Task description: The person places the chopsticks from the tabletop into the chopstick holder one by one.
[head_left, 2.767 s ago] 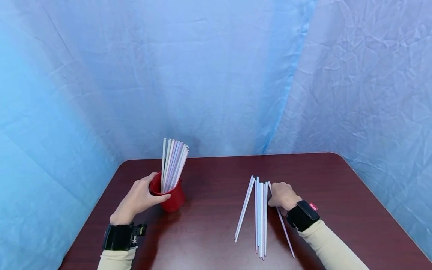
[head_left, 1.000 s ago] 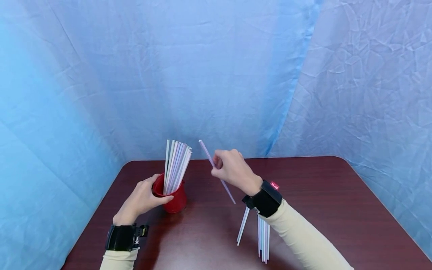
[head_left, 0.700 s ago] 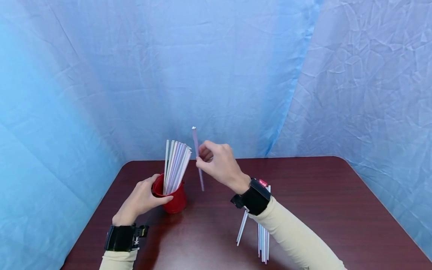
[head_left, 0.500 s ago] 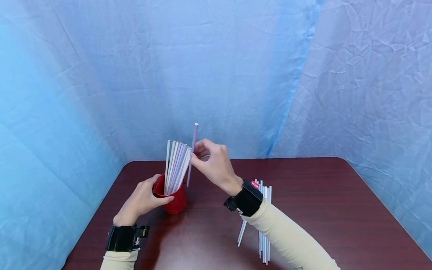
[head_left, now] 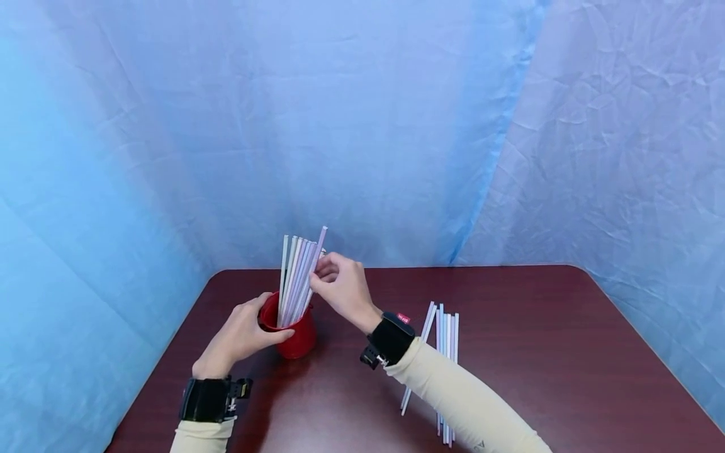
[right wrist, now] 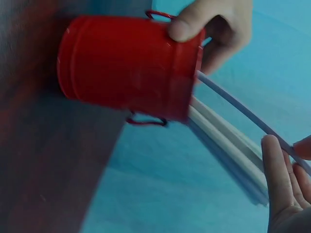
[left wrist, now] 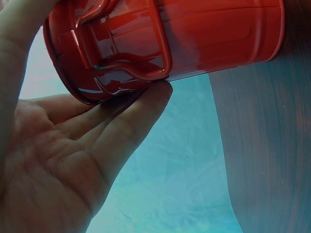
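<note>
Since 0.5 s ago: lowered purple straw [head_left: 317, 255] into red bucket [head_left: 294, 336], tip now among bundle of straws [head_left: 294, 277]. Dark wood table [head_left: 538, 352], creased blue backdrop [head_left: 396, 126] behind & both sides. Right hand [head_left: 340, 286] raised over bucket, fingers pinching purple straw. Left hand [head_left: 240, 336] curled round bucket rim, gripping. Loose straws [head_left: 444, 333] flat right of sleeve [head_left: 464, 402]. Bucket near back-left table edge; open tabletop far right.

Lilac straw [head_left: 317, 250] leans inside upright red cup [head_left: 296, 336]
</note>
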